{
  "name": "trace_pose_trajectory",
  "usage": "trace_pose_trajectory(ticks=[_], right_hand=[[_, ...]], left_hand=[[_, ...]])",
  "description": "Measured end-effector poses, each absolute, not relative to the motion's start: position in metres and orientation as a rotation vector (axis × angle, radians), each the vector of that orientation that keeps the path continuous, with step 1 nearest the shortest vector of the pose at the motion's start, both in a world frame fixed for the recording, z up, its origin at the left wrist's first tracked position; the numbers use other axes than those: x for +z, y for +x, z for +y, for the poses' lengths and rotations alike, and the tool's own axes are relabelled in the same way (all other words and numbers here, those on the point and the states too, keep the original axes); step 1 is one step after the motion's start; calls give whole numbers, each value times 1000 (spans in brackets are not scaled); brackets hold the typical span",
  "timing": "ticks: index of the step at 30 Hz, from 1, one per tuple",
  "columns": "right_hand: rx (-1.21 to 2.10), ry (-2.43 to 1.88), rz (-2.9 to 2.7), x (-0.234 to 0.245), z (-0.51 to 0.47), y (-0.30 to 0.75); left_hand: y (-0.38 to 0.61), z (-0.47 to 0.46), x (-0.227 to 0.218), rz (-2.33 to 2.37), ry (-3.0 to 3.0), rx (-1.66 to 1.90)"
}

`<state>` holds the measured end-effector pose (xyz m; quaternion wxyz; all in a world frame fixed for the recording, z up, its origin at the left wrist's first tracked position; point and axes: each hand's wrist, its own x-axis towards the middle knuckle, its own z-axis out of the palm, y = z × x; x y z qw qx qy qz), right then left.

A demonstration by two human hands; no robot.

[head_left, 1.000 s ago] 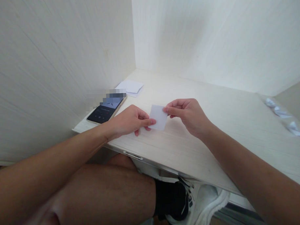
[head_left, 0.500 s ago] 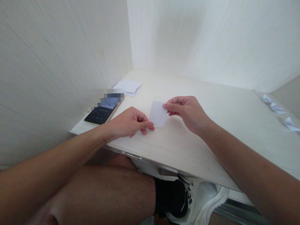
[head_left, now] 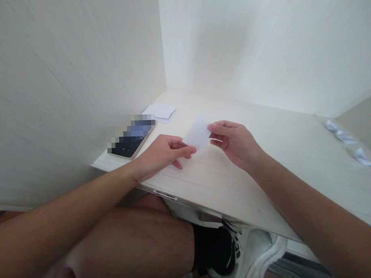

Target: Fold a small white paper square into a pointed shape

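Observation:
A small white sheet of paper (head_left: 197,133) is held between my two hands, tilted above the white desk top. My left hand (head_left: 170,151) pinches its lower edge between thumb and fingers. At the upper right corner, the thumb and index finger of my right hand (head_left: 232,141) grip the same sheet, the other fingers curled beneath. Beyond my left hand lies a small stack of white paper (head_left: 160,111) on the desk.
A phone (head_left: 132,136) with its screen lit and partly pixelated rests by the left wall. Several folded or twisted white papers (head_left: 340,133) lie at the desk's far right. The desk (head_left: 223,186) has a metal handle (head_left: 165,195) at its front edge, above my leg and shoe.
The sheet has turned in my hands and now slants, with its right corner raised. Both hands still grip it. The camera view has shifted slightly.

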<state>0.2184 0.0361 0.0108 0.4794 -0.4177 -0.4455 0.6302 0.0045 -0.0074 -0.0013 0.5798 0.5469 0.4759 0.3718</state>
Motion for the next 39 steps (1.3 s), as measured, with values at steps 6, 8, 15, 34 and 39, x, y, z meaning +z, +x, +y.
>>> trace_pose_trajectory(ticks=[6, 8, 15, 34, 39], right_hand=[[1677, -996, -1018, 7, 36, 217], [1687, -966, -1118, 7, 36, 219], [1515, -924, -1563, 4, 33, 221], [1331, -992, -2027, 0, 31, 220], [1274, -984, -2107, 7, 23, 216]], left_hand=[[12, -4, -3, 1067, 1126, 1080], [7, -2, 2, 1109, 1191, 1075], [-18, 3, 23, 1104, 1567, 582], [-14, 2, 25, 1143, 1597, 877], [-13, -1, 28, 1186, 1746, 833]])
